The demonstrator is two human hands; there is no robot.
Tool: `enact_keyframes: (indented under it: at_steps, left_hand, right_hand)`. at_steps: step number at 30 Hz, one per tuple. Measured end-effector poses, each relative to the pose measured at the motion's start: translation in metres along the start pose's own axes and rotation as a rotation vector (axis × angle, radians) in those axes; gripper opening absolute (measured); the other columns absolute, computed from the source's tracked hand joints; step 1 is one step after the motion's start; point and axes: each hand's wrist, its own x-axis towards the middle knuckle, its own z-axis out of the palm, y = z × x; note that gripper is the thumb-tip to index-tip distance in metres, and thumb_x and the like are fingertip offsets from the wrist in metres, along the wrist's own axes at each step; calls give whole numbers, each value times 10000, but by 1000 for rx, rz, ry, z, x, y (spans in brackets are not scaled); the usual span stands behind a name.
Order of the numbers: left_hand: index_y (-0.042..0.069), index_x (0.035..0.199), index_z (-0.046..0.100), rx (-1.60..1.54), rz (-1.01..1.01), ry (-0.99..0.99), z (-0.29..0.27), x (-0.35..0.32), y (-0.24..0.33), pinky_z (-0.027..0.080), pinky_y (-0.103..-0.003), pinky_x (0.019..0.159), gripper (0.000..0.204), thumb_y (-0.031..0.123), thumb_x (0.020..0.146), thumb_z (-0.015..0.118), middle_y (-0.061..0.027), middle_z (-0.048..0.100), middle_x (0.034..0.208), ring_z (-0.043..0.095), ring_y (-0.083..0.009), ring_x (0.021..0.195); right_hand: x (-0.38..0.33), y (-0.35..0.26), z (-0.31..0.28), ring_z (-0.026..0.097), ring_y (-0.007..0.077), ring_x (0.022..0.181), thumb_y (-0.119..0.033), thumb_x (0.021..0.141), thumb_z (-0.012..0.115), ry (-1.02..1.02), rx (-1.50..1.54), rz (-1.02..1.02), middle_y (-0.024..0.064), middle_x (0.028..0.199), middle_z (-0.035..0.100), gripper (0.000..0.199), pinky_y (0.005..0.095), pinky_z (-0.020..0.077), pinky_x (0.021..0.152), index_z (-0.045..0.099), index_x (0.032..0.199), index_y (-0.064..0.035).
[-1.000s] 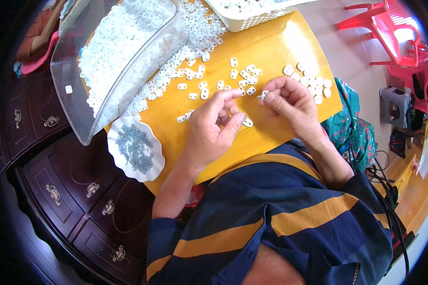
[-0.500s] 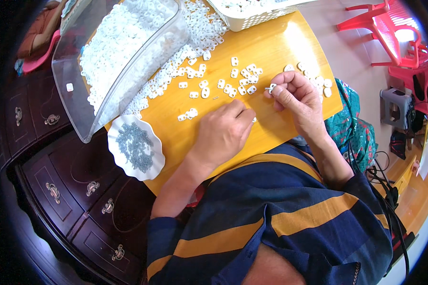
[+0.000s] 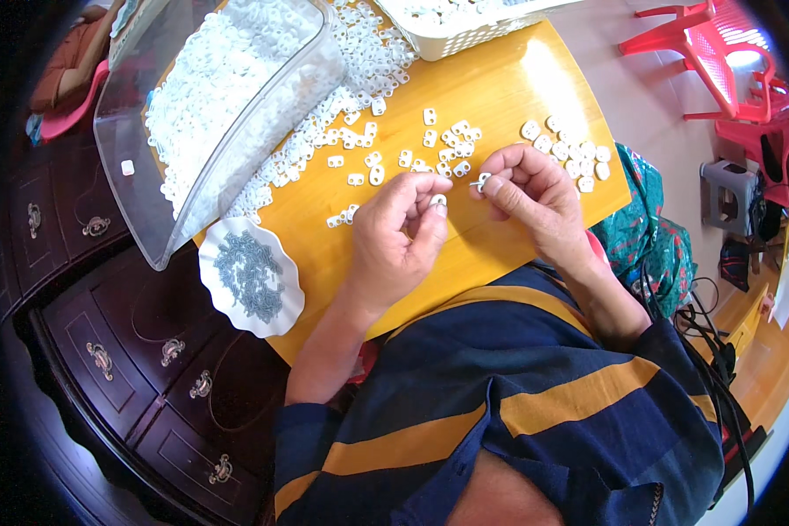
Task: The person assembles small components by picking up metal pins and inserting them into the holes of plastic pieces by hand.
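Observation:
My left hand [image 3: 393, 241] is turned with thumb and fingers closed on a small white plastic piece [image 3: 439, 201]. Facing it across a short gap, my right hand [image 3: 539, 206] pinches another small white plastic piece [image 3: 484, 180], from which a thin metal pin [image 3: 474, 184] sticks out toward the left. Both hands are held over the yellow wooden table [image 3: 491, 241]. Beyond them lie several loose white two-hole pieces [image 3: 454, 140]. More white pieces [image 3: 575, 151] form a group past my right hand.
A clear plastic bin [image 3: 311, 74] heaped with white pieces lies at the far left, spilling onto the table. Grey metal pins [image 3: 250, 272] fill a white scalloped dish [image 3: 283, 329] at the left edge. A white basket [image 3: 465, 42] stands at the back; dark drawers [image 3: 105, 351] flank the left.
My left hand has lifted from the table and turned, now showing a white piece in its fingers. My right hand has shifted slightly left and nearer with its piece and pin.

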Motion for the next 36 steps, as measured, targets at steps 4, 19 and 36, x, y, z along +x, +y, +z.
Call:
enact_keyframes:
  at_steps: [4, 19, 36]
  left_hand:
    - [-23, 1129, 590, -249, -45, -16, 1, -2, -7, 431, -177, 633, 166, -20, 963, 583, 7, 599, 920, 517, -10, 717]
    - [-32, 1142, 622, -427, -26, 69, 16, -1, -4, 515, -211, 712, 220, -53, 924, 619, -29, 646, 956, 619, -60, 802]
    - [-32, 1128, 620, -372, 27, 68, 15, 3, -7, 540, -220, 705, 258, -88, 878, 646, -45, 648, 926, 659, -76, 804]
  right_hand:
    - [-1, 7, 3, 638, 39, 877, -106, 980, 636, -35, 25, 10, -14, 969, 669, 149, 185, 496, 707, 603, 1110, -40]
    - [-1, 4, 11, 598, 32, 832, -81, 973, 628, -31, 50, 31, -6, 961, 653, 140, 187, 484, 703, 603, 1098, -24]
    - [0, 5, 8, 613, 49, 835, -58, 957, 616, -17, 22, 38, 8, 961, 656, 137, 202, 498, 688, 605, 1085, -11]
